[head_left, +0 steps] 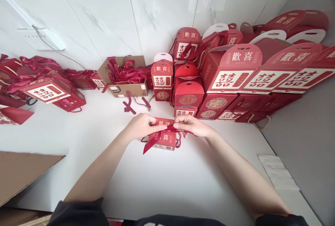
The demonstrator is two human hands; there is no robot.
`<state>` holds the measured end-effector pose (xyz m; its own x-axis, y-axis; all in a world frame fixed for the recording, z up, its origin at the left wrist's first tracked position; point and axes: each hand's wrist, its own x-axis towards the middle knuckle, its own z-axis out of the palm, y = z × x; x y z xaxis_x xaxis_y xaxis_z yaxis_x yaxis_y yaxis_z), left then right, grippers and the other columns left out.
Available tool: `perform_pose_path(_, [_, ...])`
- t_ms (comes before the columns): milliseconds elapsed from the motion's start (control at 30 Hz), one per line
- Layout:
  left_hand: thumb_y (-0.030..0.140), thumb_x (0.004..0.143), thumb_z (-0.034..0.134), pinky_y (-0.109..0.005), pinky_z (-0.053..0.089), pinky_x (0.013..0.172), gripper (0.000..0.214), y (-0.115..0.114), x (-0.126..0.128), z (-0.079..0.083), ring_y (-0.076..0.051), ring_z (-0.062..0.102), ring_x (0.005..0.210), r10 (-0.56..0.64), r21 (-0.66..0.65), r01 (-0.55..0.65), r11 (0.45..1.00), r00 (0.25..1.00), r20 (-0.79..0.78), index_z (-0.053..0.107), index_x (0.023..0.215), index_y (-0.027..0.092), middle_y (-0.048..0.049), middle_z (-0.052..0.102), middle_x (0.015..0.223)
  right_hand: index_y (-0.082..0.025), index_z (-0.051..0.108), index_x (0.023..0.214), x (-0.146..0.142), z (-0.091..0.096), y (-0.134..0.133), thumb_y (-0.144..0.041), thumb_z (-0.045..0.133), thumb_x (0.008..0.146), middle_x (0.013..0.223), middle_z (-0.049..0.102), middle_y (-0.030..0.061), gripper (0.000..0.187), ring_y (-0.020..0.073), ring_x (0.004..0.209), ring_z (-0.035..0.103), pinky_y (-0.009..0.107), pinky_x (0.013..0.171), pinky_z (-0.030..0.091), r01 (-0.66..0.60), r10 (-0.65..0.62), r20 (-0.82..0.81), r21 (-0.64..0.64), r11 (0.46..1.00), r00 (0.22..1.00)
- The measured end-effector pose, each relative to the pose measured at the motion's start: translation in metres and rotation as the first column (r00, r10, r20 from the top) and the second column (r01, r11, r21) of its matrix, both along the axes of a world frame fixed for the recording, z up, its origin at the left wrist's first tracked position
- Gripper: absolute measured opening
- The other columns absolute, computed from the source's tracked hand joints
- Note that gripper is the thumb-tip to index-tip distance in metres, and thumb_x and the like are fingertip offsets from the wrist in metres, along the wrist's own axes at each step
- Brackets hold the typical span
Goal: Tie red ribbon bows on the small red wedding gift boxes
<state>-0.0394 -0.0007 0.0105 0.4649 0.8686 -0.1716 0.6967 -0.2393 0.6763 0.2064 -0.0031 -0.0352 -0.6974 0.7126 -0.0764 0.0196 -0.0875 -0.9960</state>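
Observation:
A small red gift box (167, 142) with gold-white lettering and twisted cord handles lies on the white table in front of me. A dark red ribbon (151, 144) crosses its top, with one cut tail hanging down over the left side. My left hand (143, 125) is at the box's left, its thumb pressed on the ribbon near the middle; its other fingers are curled and partly hidden. On the right, my right hand (190, 125) pinches the ribbon between thumb and fingers, and a loose end shows below that hand.
Behind stands an open cardboard box (128, 90) full of ribbons, with loose ribbon pieces (129, 104) before it. Stacked red boxes (235, 69) line the back right. Ribboned boxes (47, 91) pile up at left, a cardboard flap (26, 173) nearer me. White paper (278, 172) lies right.

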Motion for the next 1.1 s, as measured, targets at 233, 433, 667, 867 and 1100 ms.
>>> perform_pose_path(233, [0.064, 0.063, 0.071, -0.024, 0.018, 0.042, 0.059, -0.003, 0.006, -0.004, -0.007, 0.027, 0.042, 0.046, 0.148, -0.018, 0.989, 0.98, -0.194, 0.038, 0.049, 0.017, 0.0057, 0.037, 0.042, -0.017, 0.052, 0.072, -0.003, -0.005, 0.001, -0.047, 0.062, 0.086, 0.053, 0.06, -0.0039, 0.035, 0.0078, 0.046, 0.053, 0.019, 0.046, 0.042, 0.038, -0.039, -0.069, -0.013, 0.999, 0.997])
perform_pose_path(433, [0.057, 0.073, 0.067, -0.021, 0.025, 0.045, 0.041, -0.002, -0.006, 0.014, -0.009, 0.038, 0.047, -0.075, -0.127, 0.075, 0.989, 0.997, 0.0, 0.056, 0.069, 0.017, 0.004, 0.048, 0.053, -0.017, 0.054, 0.075, 0.001, -0.003, 0.002, -0.05, 0.062, 0.085, 0.053, 0.063, -0.0021, 0.035, 0.0091, 0.043, 0.055, 0.02, 0.043, 0.043, 0.015, -0.015, 0.015, -0.025, 1.0, 1.0])
perform_pose_path(667, [0.057, 0.081, 0.059, -0.021, 0.034, 0.052, 0.037, -0.021, -0.03, 0.019, -0.01, 0.045, 0.055, 0.175, 0.044, -0.174, 0.984, 0.984, -0.02, 0.063, 0.089, 0.021, 0.0015, 0.059, 0.075, -0.015, 0.061, 0.082, 0.001, 0.012, -0.002, -0.05, 0.065, 0.082, 0.051, 0.062, -0.0027, 0.035, 0.0081, 0.042, 0.053, 0.018, 0.041, 0.041, 0.021, -0.023, 0.077, 0.025, 0.999, 0.997])
perform_pose_path(867, [0.058, 0.083, 0.055, -0.023, 0.032, 0.052, 0.049, -0.038, -0.042, -0.004, -0.011, 0.043, 0.053, 0.078, -0.279, -0.076, 0.957, 0.997, -0.006, 0.063, 0.06, 0.016, 0.0005, 0.053, 0.057, -0.015, 0.06, 0.08, -0.002, 0.011, -0.004, -0.044, 0.067, 0.081, 0.051, 0.061, -0.0027, 0.03, 0.0069, 0.041, 0.049, 0.018, 0.04, 0.038, 0.049, -0.051, 0.079, 0.027, 0.998, 0.996])
perform_pose_path(1100, [0.048, 0.08, 0.063, -0.022, 0.032, 0.053, 0.035, -0.042, -0.039, -0.008, -0.01, 0.044, 0.056, 0.073, -0.309, -0.036, 0.95, 0.991, 0.109, 0.065, 0.068, 0.016, -0.0002, 0.061, 0.068, -0.017, 0.055, 0.076, -0.003, 0.014, -0.006, -0.026, 0.059, 0.082, 0.049, 0.057, -0.0054, 0.011, 0.0062, 0.04, 0.045, 0.018, 0.041, 0.037, 0.11, -0.115, 0.113, 0.051, 0.993, 0.987])
